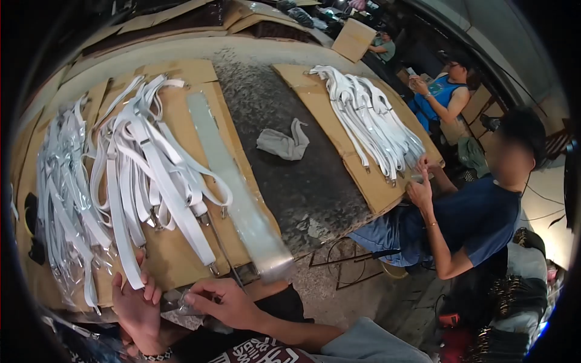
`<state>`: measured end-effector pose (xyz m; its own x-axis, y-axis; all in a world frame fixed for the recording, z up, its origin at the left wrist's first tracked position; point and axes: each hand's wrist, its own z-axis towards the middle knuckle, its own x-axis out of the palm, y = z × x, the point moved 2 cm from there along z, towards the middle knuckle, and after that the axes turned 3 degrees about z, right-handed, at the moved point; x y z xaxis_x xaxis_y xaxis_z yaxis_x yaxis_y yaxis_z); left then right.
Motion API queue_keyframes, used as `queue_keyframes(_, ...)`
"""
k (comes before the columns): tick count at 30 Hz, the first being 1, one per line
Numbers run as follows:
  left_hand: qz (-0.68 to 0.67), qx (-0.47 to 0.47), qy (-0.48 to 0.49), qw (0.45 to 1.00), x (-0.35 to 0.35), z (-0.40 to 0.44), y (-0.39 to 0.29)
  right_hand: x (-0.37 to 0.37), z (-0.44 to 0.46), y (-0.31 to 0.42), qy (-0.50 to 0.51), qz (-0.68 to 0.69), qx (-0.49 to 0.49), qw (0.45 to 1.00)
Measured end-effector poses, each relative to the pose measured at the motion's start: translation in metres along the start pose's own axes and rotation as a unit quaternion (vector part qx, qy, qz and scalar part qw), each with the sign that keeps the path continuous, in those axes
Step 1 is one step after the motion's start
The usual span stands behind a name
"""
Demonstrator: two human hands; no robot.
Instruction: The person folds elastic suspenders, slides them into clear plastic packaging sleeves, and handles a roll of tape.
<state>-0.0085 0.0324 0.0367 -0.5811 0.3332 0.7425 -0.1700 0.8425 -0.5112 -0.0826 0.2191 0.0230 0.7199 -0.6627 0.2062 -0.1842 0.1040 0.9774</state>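
Note:
Near the cardboard's front edge, my left hand [138, 305] has its fingers curled around the lower end of a white suspender strap [123, 233]. That strap hangs from a tangled pile of white suspenders [142, 142] with metal clips. Just to the right, my right hand [224, 301] is closed, thumb against fingers, on a small shiny piece that I cannot make out. Further left lie suspenders in clear plastic sleeves [66, 193]. A stack of flat clear plastic sleeves [233, 172] runs along the right side of the cardboard [181, 266].
A crumpled grey cloth [283, 140] lies on the dark table [308, 193]. Across it, more white suspenders [369, 121] rest on another cardboard sheet [302, 91]. A co-worker in a dark blue shirt [466, 215] sits there, hands at the sheet's edge. Others sit behind.

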Motion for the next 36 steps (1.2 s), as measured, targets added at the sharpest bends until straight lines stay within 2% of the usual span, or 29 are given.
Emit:
queue_keyframes(3,0.007,-0.032,-0.026,0.999,0.006,0.001,0.004,-0.003,0.002,-0.004,-0.008,0.036,0.026,0.999)
queue_keyframes(7,-0.008,-0.055,0.023,0.998,-0.004,0.006,0.016,-0.003,0.002,-0.004,-0.012,0.035,0.036,0.999)
queue_keyframes(13,0.068,-0.016,0.024,0.997,-0.012,0.001,0.023,-0.003,-0.001,0.005,-0.009,0.066,0.030,0.997)
queue_keyframes(15,0.254,0.078,-0.002,0.964,-0.010,0.001,0.022,-0.002,-0.002,0.003,-0.018,0.098,0.040,0.994)
queue_keyframes(17,0.417,0.178,-0.053,0.890,-0.004,-0.004,0.020,-0.004,-0.002,0.003,-0.016,0.075,0.029,0.997)
queue_keyframes(20,0.449,0.199,-0.064,0.869,0.000,-0.013,0.013,-0.005,-0.001,0.001,-0.012,0.074,0.031,0.997)
queue_keyframes(21,0.440,0.185,-0.064,0.876,-0.001,-0.014,0.011,-0.005,-0.001,0.001,-0.009,0.079,0.035,0.996)
queue_keyframes(24,0.259,0.101,-0.064,0.959,0.001,-0.017,0.014,-0.002,-0.001,0.005,-0.008,0.081,0.021,0.996)
queue_keyframes(30,0.223,0.050,0.003,0.974,-0.002,-0.026,0.015,-0.003,-0.001,0.002,-0.002,0.092,0.015,0.996)
queue_keyframes(33,0.227,0.049,0.020,0.972,-0.016,-0.021,0.016,-0.003,-0.001,0.001,0.004,0.115,0.038,0.993)
queue_keyframes(36,0.213,0.093,0.025,0.972,-0.015,-0.015,0.015,-0.002,0.000,0.002,-0.006,0.109,0.020,0.994)
